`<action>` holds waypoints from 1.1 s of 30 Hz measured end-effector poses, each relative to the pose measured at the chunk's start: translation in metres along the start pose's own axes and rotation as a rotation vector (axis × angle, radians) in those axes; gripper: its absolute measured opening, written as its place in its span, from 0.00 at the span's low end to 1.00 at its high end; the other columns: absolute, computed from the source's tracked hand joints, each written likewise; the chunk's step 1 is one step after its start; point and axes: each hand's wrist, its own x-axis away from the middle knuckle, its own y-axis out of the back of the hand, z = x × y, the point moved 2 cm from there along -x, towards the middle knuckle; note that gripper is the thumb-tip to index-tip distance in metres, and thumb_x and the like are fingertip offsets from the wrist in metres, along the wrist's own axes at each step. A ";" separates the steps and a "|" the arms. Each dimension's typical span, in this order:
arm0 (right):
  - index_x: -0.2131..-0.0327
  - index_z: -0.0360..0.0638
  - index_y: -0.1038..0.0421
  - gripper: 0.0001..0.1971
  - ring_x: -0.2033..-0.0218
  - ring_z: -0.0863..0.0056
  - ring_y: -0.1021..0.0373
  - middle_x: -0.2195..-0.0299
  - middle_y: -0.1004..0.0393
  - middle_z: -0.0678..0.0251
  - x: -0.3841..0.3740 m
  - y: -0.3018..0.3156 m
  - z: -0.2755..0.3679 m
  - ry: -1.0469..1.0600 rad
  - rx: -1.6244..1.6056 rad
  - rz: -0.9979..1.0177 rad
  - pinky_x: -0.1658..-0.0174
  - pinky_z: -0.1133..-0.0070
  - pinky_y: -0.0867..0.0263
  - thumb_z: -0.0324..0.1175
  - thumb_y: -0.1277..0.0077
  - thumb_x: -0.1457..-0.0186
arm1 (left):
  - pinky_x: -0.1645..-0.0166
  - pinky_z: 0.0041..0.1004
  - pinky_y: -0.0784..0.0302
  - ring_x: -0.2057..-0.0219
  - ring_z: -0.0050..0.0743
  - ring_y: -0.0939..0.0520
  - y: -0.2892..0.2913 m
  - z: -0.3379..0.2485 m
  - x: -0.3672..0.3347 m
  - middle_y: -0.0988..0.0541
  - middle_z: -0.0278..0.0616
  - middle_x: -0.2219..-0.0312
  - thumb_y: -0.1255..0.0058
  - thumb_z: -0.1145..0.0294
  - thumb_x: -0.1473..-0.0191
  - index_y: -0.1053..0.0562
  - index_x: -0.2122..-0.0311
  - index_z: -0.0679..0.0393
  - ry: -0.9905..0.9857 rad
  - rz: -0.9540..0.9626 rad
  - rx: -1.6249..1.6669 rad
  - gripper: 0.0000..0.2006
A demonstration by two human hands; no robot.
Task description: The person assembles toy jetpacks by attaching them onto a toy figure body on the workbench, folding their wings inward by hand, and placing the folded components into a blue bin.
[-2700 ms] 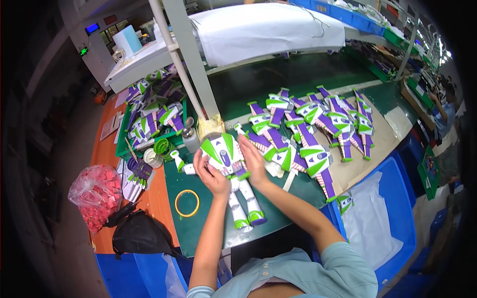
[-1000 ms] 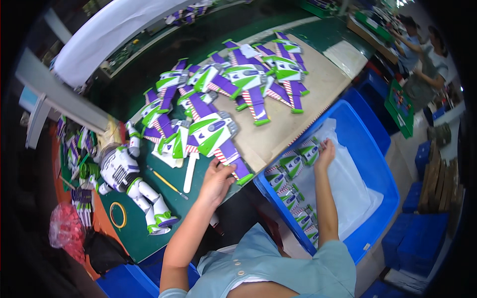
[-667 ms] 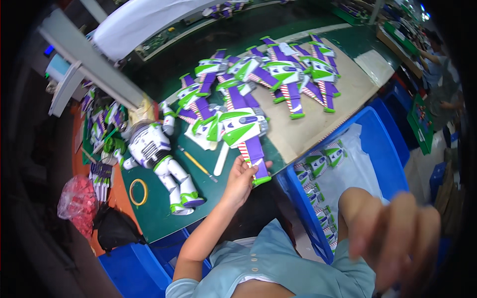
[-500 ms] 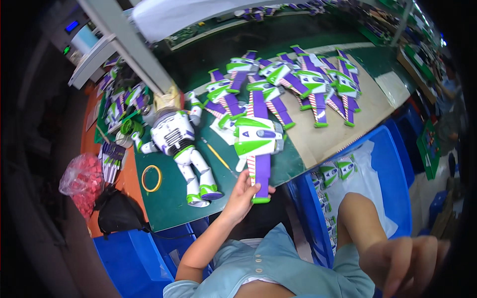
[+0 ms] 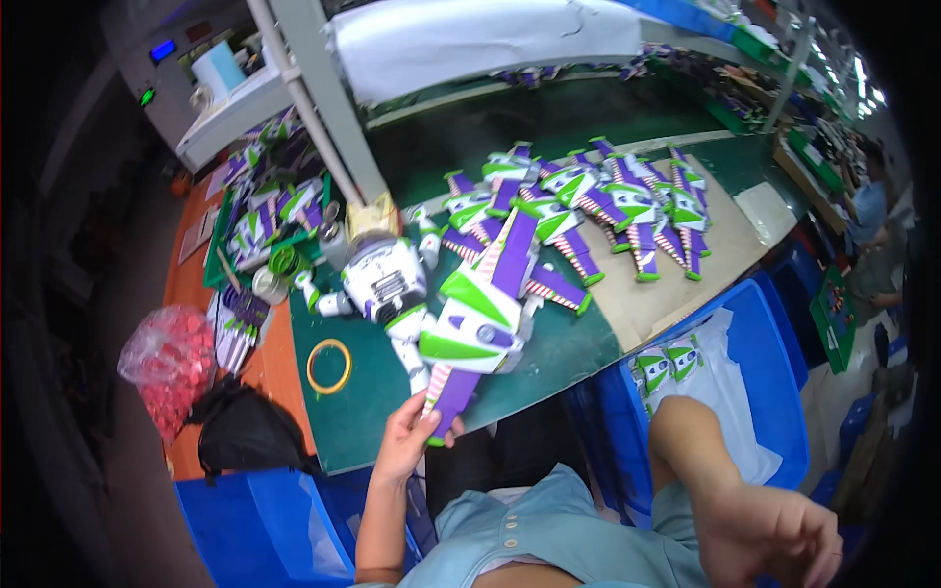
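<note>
My left hand (image 5: pixel 407 438) is closed on the lower wing of a toy wing pack (image 5: pixel 470 318), which is white and green with purple, red-striped wings. The pack is tilted over the bench, its upper wing pointing away from me. Behind it lies a white, green and purple toy space figure (image 5: pixel 385 279), whose legs it partly hides. My right hand (image 5: pixel 774 534) hangs at the lower right, apart from the bench, its fingers loosely bent and nothing visible in them. Several more wing packs (image 5: pixel 632 204) are piled farther back on the bench.
The green bench (image 5: pixel 343 421) bears a brown board (image 5: pixel 627 318) and a yellow tape ring (image 5: pixel 328 367). A blue bin (image 5: pixel 799 431) with wing packs and white sheeting stands at the right. At the left are a bag of red pieces (image 5: pixel 172 367), a black bag (image 5: pixel 250 431) and a metal post (image 5: pixel 328 108).
My left hand has moved left, and the wing pack in it has tilted, now covering the figure's legs. The right hand has shifted slightly left. The whole view has shifted.
</note>
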 end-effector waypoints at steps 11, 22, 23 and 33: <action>0.79 0.35 0.34 0.18 0.83 0.67 0.37 0.85 0.35 0.60 0.206 0.137 -0.086 -1.570 0.898 0.121 0.76 0.71 0.42 0.40 0.58 0.43 | 0.85 0.21 0.35 0.88 0.27 0.27 0.040 0.001 0.002 0.30 0.41 0.84 0.54 0.60 0.45 0.38 0.74 0.60 -0.258 -0.246 -0.117 0.15; 0.57 0.37 0.34 0.29 0.58 0.57 0.34 0.59 0.32 0.53 0.187 0.099 -0.076 -1.277 0.427 0.709 0.55 0.69 0.38 0.48 0.44 0.59 | 0.64 0.34 0.27 0.71 0.42 0.24 0.053 -0.040 -0.024 0.25 0.48 0.73 0.61 0.64 0.43 0.28 0.66 0.70 -0.375 -0.424 -0.679 0.16; 0.58 0.36 0.34 0.29 0.59 0.58 0.33 0.60 0.31 0.52 0.195 0.088 -0.080 -1.339 0.179 0.815 0.57 0.71 0.37 0.49 0.43 0.58 | 0.59 0.37 0.29 0.66 0.43 0.25 0.054 -0.041 -0.026 0.25 0.48 0.69 0.63 0.58 0.42 0.30 0.62 0.69 -0.431 -0.372 -0.936 0.20; 0.61 0.37 0.32 0.17 0.67 0.82 0.33 0.68 0.27 0.67 0.242 0.026 -0.056 -1.718 -0.007 -0.045 0.62 0.81 0.36 0.35 0.44 0.54 | 0.47 0.42 0.37 0.52 0.46 0.32 -0.041 -0.011 -0.046 0.33 0.50 0.53 0.77 0.40 0.44 0.40 0.48 0.64 -0.397 -0.125 -0.004 0.34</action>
